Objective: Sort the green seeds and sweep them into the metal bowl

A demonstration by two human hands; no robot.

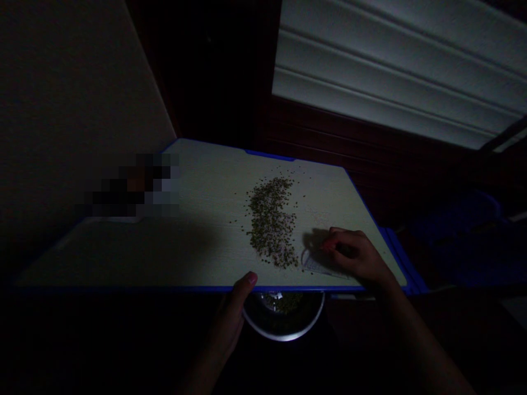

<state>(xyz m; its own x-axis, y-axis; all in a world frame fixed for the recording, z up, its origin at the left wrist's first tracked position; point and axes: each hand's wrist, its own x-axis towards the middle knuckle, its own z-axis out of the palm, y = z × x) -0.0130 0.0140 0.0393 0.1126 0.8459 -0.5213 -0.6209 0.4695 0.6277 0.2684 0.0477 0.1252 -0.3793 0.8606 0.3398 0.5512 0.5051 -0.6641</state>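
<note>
Small greenish beans or seeds lie in a loose patch on a pale, blue-edged tabletop. Just below the table's near edge is a metal bowl with more of the same beans inside. My left hand is at the bowl's left side, its thumb over the table edge; its fingers are mostly hidden and seem to hold the bowl. My right hand hovers at or just above the tabletop, right of the patch, thumb and fingertips pinched together. Whatever they hold, if anything, is too small to see.
A faint printed drawing shows on the tabletop under my right hand. A blurred-out object sits at the table's left by the wall. A blue plastic chair or stool stands to the right. The room is very dark.
</note>
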